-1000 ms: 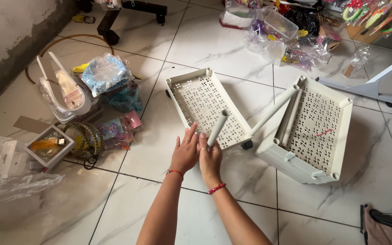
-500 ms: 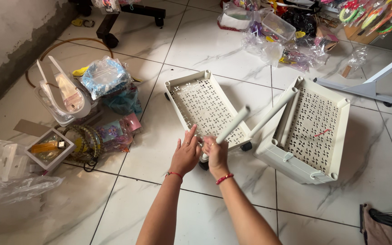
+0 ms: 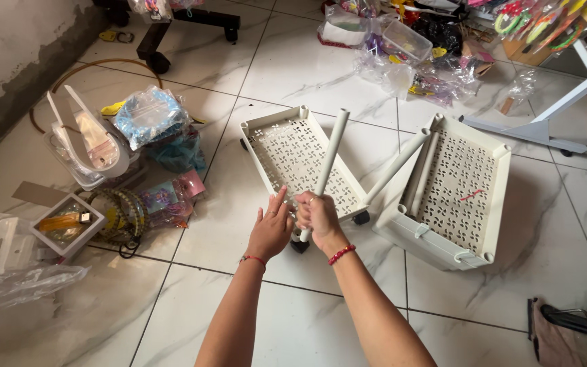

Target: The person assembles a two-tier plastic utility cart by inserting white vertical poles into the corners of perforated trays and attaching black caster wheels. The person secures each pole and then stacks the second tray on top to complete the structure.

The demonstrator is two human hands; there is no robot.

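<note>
My right hand [image 3: 318, 219] grips a cream plastic tube [image 3: 327, 162] near its lower end, and the tube stands almost upright over a perforated cream shelf tray [image 3: 295, 156] lying on the tiled floor. My left hand [image 3: 270, 230] is beside it with fingers apart, touching the right hand near the tube's base at the tray's near corner. A black caster [image 3: 361, 217] shows under that tray. A second, deeper perforated tray [image 3: 461, 190] lies to the right with more cream tubes [image 3: 409, 170] leaning in and against it.
On the left lie a clear plastic container [image 3: 83, 146], a bag of blue items [image 3: 149, 115], a small box [image 3: 62, 228] and crumpled plastic [image 3: 8, 272]. Bags and packaged goods [image 3: 402, 47] crowd the top. A white frame leg [image 3: 545, 115] stands at right, a chair base [image 3: 171, 27] at top left.
The tube in my right hand has swung from leaning right to nearly upright. My hands stayed at the tray's near corner, and the view has shifted slightly.
</note>
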